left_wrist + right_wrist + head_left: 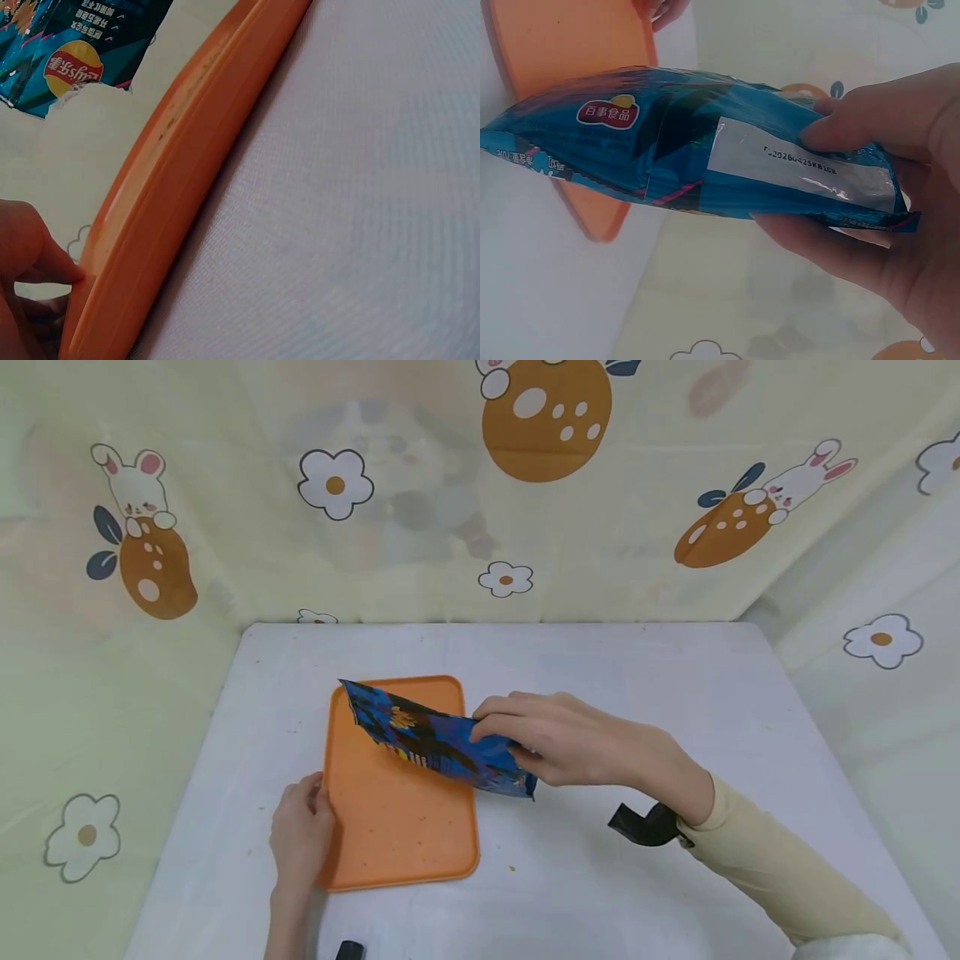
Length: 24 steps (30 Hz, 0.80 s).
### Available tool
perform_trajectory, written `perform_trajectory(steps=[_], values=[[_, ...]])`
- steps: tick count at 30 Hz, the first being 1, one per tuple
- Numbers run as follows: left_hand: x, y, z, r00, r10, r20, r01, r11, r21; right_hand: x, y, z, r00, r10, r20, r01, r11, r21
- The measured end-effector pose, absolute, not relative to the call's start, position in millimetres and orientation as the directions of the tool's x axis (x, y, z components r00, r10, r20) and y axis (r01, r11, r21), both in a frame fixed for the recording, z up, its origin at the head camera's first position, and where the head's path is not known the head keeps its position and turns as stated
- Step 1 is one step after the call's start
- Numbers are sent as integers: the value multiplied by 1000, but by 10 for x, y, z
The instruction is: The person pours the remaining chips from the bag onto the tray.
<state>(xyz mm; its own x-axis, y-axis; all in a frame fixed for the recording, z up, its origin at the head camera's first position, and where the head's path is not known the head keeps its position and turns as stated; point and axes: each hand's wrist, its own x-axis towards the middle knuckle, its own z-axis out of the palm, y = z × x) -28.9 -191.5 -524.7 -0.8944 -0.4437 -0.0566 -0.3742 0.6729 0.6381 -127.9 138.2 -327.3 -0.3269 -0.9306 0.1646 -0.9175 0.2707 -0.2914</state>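
Note:
A blue Lay's chip bag [442, 747] hangs slanted over the upper part of an orange tray [401, 843]. My right hand [558, 739] grips the bag by its right end, thumb and fingers on opposite sides; in the right wrist view a white printed label [799, 165] shows beside the fingers. The bag's far corner points up and left, and one edge looks ragged in the left wrist view. At the tray's left side, my left hand [302, 827] pinches the raised rim between thumb and fingers. Small dark crumbs dot the tray's surface.
The tray lies on a white table [637, 877] with a few crumbs on it. A patterned curtain [420, 535] hangs behind the table and at both sides. A black strap [645, 825] sticks out from the right wrist, and a small black object [350, 950] shows at the bottom edge.

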Motion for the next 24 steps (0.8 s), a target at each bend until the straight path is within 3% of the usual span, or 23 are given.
perform_trajectory(steps=[8, 24], values=[[-289, -1918, -5258, -894, -445, -51, -370, 672, 641, -1293, 1312, -3191, -338, -939, 65, -904, 304, -299], [-280, -1903, -5245, -884, -460, -80, -400, 658, 638, -1285, 1264, -3121, -343, -939, 1, -902, 329, -278]])
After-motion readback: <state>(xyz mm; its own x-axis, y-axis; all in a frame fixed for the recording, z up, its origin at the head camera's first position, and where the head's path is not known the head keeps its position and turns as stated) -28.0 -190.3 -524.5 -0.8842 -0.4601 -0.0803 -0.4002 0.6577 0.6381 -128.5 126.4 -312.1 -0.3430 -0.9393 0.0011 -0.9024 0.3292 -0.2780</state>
